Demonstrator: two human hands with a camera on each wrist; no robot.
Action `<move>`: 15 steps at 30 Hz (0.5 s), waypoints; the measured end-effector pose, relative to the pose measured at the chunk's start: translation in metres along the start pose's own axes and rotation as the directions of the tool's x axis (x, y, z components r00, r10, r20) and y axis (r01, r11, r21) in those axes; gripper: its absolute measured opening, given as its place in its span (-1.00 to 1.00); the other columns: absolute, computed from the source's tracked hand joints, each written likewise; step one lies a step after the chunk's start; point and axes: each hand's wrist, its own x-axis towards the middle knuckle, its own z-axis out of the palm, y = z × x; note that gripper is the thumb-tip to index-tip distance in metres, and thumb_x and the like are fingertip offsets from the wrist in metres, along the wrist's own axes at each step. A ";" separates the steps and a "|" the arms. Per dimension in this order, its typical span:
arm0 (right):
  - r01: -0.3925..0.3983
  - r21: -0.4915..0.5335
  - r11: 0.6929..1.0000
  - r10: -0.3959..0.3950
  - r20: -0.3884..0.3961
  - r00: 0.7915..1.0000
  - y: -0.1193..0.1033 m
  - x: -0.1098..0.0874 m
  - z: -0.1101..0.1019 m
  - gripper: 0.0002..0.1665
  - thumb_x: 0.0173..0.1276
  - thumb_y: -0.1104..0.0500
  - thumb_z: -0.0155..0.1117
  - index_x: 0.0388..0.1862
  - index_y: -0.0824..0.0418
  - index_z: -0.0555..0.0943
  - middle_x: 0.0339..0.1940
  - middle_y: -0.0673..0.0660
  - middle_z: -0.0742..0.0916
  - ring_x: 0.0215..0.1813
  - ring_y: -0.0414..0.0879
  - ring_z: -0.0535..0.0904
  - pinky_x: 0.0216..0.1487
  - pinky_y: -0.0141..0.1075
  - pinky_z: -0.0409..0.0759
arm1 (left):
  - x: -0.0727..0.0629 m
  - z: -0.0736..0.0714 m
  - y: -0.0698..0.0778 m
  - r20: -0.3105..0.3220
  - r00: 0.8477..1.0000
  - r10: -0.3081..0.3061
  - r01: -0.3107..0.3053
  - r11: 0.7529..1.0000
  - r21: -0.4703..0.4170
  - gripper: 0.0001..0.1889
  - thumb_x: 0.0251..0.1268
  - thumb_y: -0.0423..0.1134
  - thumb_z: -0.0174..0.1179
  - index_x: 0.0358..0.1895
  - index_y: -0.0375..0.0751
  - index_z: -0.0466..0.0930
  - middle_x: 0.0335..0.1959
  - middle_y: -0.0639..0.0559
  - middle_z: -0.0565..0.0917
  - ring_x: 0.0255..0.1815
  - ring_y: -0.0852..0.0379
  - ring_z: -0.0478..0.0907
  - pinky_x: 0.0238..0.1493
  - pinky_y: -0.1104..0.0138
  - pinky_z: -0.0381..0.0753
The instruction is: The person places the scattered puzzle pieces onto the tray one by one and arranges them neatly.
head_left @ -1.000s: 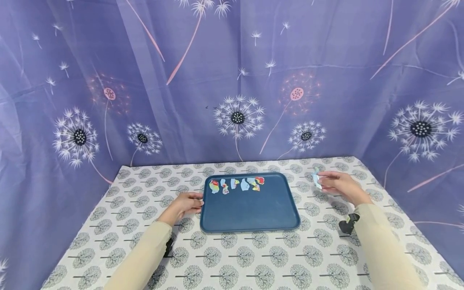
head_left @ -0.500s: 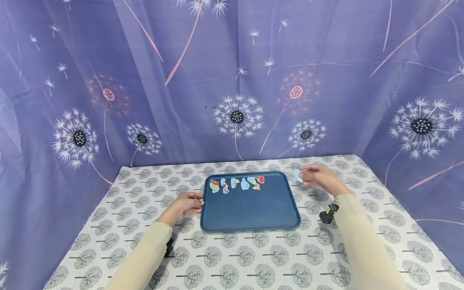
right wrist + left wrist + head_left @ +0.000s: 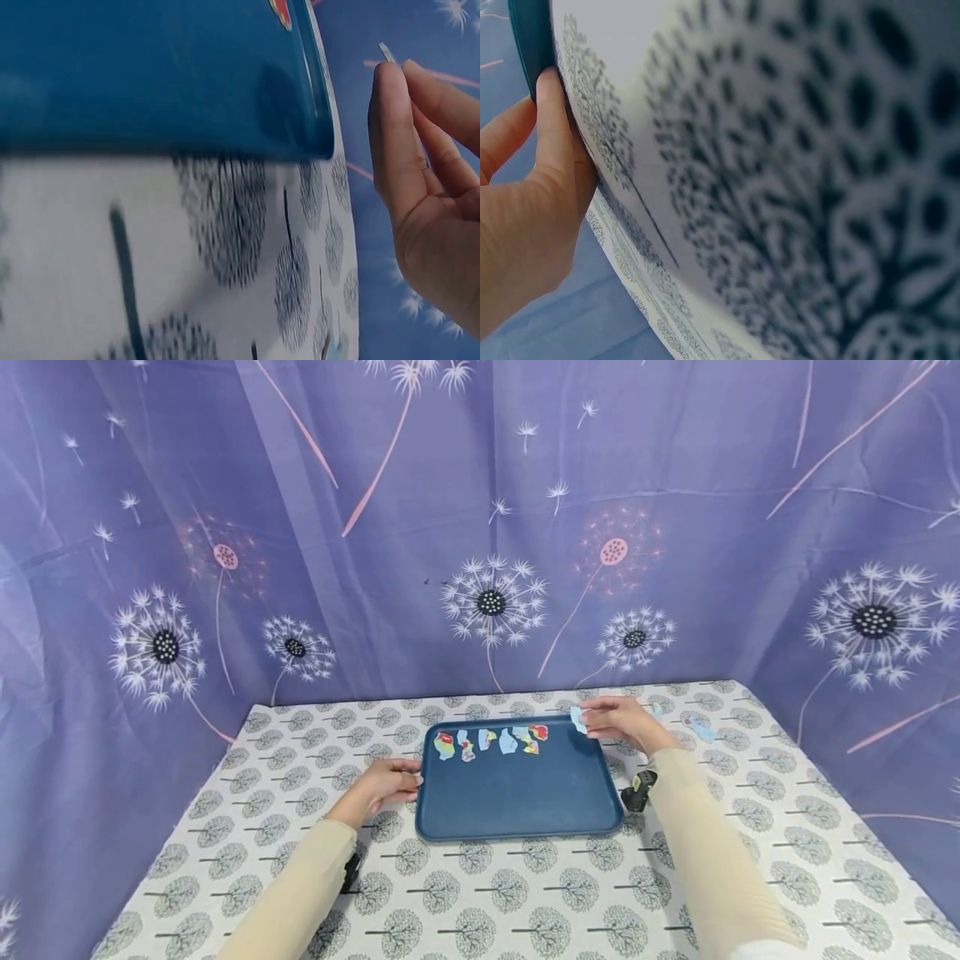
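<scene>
In the head view, my right hand (image 3: 621,722) pinches a light blue puzzle piece (image 3: 577,720) between thumb and fingers, over the tray's far right corner. Its thin edge shows at the fingertips in the right wrist view, raised above the tray. The dark blue tray (image 3: 517,797) lies flat on the table. My left hand (image 3: 384,789) grips the tray's left rim, thumb and fingers right at the edge. Along the tray's far side lies a row of irregular puzzle pieces, among them a red and yellow piece (image 3: 444,746) and a light blue piece (image 3: 507,742).
Two pale blue-green pieces lie on the table beyond my right forearm: a larger piece (image 3: 701,727) and a smaller piece (image 3: 657,710). A white tree-print cloth (image 3: 480,893) covers the table. A purple dandelion curtain (image 3: 390,635) hangs behind and at the sides.
My right hand has moved left with the light blue piece, from the table at the right to over the tray's corner. My left hand stays at the rim.
</scene>
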 end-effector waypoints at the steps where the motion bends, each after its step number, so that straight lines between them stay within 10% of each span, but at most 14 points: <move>1: -0.001 -0.003 1.000 0.001 0.002 1.000 0.000 0.002 0.003 -0.37 0.35 0.38 0.20 0.37 0.48 0.28 -0.13 0.15 0.68 -0.19 -0.15 0.66 0.16 -0.13 0.63 | 0.000 0.000 0.000 0.001 1.000 0.000 0.000 1.000 -0.001 -0.56 0.17 -0.59 0.16 0.17 -0.50 0.46 -0.27 -0.23 0.64 -0.37 0.09 0.64 -0.17 0.30 0.76; 15: -0.047 -0.001 0.999 0.047 0.003 0.999 0.006 0.018 0.026 -0.42 0.35 0.43 0.17 0.33 0.52 0.31 0.09 0.40 0.60 -0.19 -0.06 0.70 0.05 -0.17 0.69 | 0.001 0.000 0.000 0.002 1.000 0.002 -0.002 1.000 -0.001 -0.56 0.16 -0.59 0.17 0.16 -0.50 0.47 -0.25 -0.24 0.64 -0.36 0.09 0.64 -0.16 0.29 0.76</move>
